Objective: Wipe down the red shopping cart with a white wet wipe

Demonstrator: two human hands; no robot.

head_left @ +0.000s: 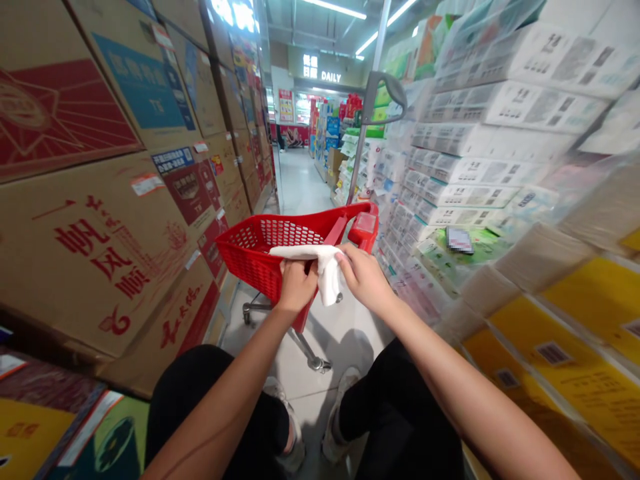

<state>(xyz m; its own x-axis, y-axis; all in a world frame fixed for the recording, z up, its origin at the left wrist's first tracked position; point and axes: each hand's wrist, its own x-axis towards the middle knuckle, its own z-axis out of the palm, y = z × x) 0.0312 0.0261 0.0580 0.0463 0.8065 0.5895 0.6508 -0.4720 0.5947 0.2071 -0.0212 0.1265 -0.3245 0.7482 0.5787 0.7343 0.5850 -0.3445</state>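
A white cloth [329, 273], soft and limp, is stretched between my two hands at the near rim of a red shopping basket [253, 267] on wheels. My left hand [299, 285] grips the cloth from below, with its fingertips partly hidden under the fabric and close to the basket wall. At the cloth's right end, my right hand [366, 275] pinches it between thumb and fingers. One corner of the cloth hangs down between the hands, while another part lies leftward along the basket rim. The basket has a grey pull handle [384, 100] on a metal pole.
Stacked cardboard cartons [115, 253] wall the left side. White wrapped tissue packs [480, 133] and yellow packages [555, 333] crowd the right. A caster wheel [317, 363] stands on the tiled floor [310, 393] near my shoes. The aisle runs forward to more shelves.
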